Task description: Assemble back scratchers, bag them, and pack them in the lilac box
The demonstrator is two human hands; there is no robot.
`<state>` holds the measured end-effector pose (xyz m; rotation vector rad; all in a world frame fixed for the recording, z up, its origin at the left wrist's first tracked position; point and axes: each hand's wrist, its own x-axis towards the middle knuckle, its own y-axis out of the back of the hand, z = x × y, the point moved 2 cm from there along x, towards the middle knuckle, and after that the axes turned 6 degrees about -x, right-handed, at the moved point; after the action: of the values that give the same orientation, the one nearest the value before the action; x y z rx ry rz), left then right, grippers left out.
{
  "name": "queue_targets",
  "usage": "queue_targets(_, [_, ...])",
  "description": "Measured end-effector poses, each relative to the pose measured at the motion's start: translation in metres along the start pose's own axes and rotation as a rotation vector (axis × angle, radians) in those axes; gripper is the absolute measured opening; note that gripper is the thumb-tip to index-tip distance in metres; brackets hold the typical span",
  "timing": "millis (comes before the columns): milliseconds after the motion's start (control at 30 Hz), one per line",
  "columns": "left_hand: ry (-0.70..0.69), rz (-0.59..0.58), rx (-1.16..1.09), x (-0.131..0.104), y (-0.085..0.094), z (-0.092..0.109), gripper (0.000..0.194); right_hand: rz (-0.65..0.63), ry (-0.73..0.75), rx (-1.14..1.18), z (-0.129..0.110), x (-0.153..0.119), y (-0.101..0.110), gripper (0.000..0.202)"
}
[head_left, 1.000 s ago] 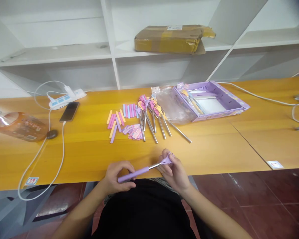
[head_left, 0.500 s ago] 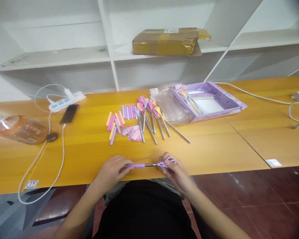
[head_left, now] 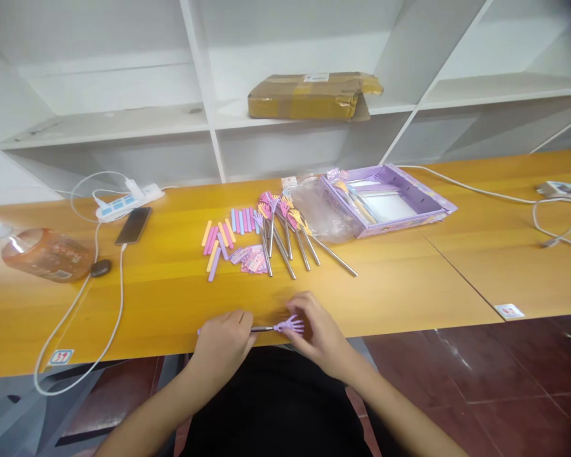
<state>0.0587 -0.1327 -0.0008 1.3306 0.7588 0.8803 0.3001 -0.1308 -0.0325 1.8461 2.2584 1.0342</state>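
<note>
Backscratcher [head_left: 290,325], purple, held level between both hands at the desk's [head_left: 400,292] near edge.
Left hand [head_left: 224,343] clenched round its handle; right hand [head_left: 321,330] arched about the splayed plastic head, contact unclear. Slim metal shaft between. Beyond, metal-rodded scratchers [head_left: 290,244] heaped; crinkled clear bag [head_left: 326,216] against open purple box [head_left: 416,190] holding slim pieces, one yellow-headed.

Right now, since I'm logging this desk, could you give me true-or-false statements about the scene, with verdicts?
The left grip holds the purple back scratcher. True.
The right grip is on the bottle. False: it is at the back scratcher's fingered end.
The phone lies left of the coloured sticks. True.
The cardboard box is on the floor. False: it sits on the shelf.
The purple tray is right of the scratcher pile. True.
</note>
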Motion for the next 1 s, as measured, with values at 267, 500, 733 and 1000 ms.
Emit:
queue_targets(267, [0.073,-0.111,-0.03,0.005,0.004,-0.001,0.023,0.058,0.508,-0.489,-0.009,-0.004,0.006,0.047])
queue_targets(500, [0.071,-0.128,0.006,0.007,0.0,-0.004,0.02,-0.004,0.549,-0.476,-0.025,0.002,0.006,0.033])
queue_targets(733, [-0.164,0.168,0.008,0.001,-0.003,0.006,0.015,0.079,0.529,-0.509,-0.019,0.001,0.013,0.027])
queue_targets(1000, [-0.222,0.135,0.078,0.004,-0.014,0.015,0.023,0.059,0.51,-0.549,-0.022,-0.002,0.004,0.019])
